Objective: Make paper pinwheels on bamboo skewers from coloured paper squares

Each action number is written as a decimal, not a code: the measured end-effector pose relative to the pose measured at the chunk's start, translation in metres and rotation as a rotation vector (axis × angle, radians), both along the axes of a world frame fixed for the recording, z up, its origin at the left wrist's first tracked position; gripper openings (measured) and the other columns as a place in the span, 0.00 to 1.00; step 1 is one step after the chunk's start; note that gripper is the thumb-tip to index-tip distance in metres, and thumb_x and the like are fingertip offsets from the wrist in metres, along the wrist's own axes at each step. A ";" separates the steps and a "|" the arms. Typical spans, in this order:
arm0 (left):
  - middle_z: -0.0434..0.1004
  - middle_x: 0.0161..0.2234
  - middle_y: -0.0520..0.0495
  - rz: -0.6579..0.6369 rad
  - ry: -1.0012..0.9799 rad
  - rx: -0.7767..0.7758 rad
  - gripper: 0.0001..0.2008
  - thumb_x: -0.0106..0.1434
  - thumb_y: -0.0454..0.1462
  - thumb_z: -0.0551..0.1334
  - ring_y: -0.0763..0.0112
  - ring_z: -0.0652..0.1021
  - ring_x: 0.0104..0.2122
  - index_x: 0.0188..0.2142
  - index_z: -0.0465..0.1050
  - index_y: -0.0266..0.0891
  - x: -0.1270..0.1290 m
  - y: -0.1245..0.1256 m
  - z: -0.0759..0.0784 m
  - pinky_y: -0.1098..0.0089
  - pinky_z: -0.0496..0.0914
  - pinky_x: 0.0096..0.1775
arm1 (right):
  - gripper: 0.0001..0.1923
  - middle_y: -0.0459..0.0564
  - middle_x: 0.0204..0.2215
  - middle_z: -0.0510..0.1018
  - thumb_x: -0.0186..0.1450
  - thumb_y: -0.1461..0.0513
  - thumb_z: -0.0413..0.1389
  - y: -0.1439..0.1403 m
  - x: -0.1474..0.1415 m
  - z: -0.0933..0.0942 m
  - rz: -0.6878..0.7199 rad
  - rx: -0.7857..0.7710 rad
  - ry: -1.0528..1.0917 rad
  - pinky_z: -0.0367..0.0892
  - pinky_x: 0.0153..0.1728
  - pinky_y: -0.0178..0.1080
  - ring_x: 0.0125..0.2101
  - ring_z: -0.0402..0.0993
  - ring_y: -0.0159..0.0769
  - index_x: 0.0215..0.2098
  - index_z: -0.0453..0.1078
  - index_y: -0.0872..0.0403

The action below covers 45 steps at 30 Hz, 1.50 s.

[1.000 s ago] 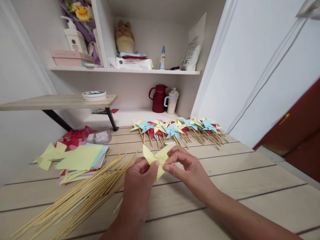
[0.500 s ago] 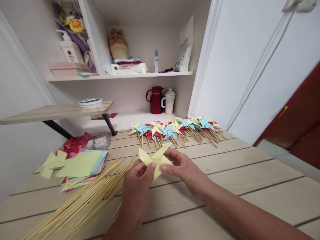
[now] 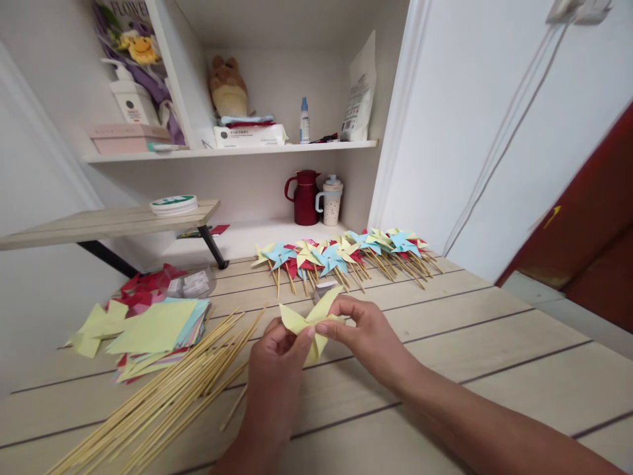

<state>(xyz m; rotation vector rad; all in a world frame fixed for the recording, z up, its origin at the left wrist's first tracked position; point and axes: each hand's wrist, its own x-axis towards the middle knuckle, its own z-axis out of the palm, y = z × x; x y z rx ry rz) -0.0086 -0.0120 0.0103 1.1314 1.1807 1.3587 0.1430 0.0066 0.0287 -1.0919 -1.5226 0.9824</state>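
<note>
Pale wood desk [image 3: 494,369] lies bare across the lower right of the frame; bamboo skewers [image 3: 163,389] crowd lower left, finished pinwheels [image 3: 341,254] line the far edge at centre. Left hand [image 3: 277,369] and right hand [image 3: 366,333] meet at frame centre, fingertips pinching a yellow paper pinwheel [image 3: 309,320] just above the desk. "FLOWER" reads on a bouquet wrap [image 3: 126,26], upper left.

I sit at a pale plank table [image 3: 494,343] in a white alcove, a shelf [image 3: 237,151] above, a dark red door [image 3: 593,237] beside me.
</note>
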 end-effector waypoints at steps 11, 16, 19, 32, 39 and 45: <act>0.57 0.63 0.45 0.332 0.920 0.642 0.19 0.54 0.39 0.70 0.47 0.62 0.60 0.46 0.76 0.53 -0.017 0.002 0.007 0.44 0.58 0.57 | 0.08 0.45 0.25 0.75 0.61 0.65 0.62 0.005 0.015 0.008 -0.073 0.436 -0.432 0.59 0.34 0.37 0.31 0.69 0.36 0.24 0.70 0.54; 0.67 0.60 0.45 0.237 1.072 0.688 0.13 0.52 0.36 0.71 0.47 0.64 0.60 0.39 0.79 0.49 -0.014 -0.001 0.004 0.45 0.57 0.56 | 0.06 0.46 0.27 0.76 0.60 0.67 0.63 0.003 0.011 0.005 -0.012 0.511 -0.498 0.60 0.36 0.38 0.32 0.69 0.36 0.27 0.71 0.54; 0.72 0.56 0.47 0.196 1.059 0.696 0.09 0.54 0.37 0.70 0.51 0.68 0.56 0.36 0.79 0.49 -0.018 0.001 0.004 0.47 0.58 0.56 | 0.05 0.46 0.28 0.76 0.60 0.68 0.62 0.002 0.009 0.004 0.007 0.524 -0.514 0.60 0.36 0.39 0.33 0.69 0.37 0.28 0.72 0.53; 0.81 0.45 0.51 0.108 1.010 0.620 0.04 0.58 0.37 0.66 0.58 0.76 0.46 0.28 0.78 0.48 -0.023 0.005 0.006 0.46 0.55 0.56 | 0.04 0.46 0.30 0.78 0.61 0.67 0.62 -0.003 0.008 0.006 0.049 0.557 -0.539 0.60 0.39 0.40 0.34 0.70 0.37 0.32 0.74 0.52; 0.81 0.31 0.53 0.038 0.851 0.437 0.07 0.55 0.34 0.65 0.62 0.77 0.37 0.25 0.80 0.48 -0.018 0.003 0.016 0.48 0.59 0.54 | 0.03 0.48 0.30 0.79 0.62 0.62 0.62 -0.001 0.009 0.004 0.019 0.530 -0.574 0.62 0.40 0.43 0.35 0.72 0.40 0.30 0.73 0.52; 0.81 0.37 0.47 0.061 0.427 0.133 0.06 0.53 0.40 0.66 0.59 0.78 0.41 0.27 0.82 0.44 -0.022 0.011 0.012 0.60 0.68 0.47 | 0.12 0.49 0.40 0.80 0.64 0.60 0.60 0.008 0.014 0.004 -0.086 0.426 -0.394 0.66 0.44 0.44 0.40 0.75 0.40 0.46 0.71 0.49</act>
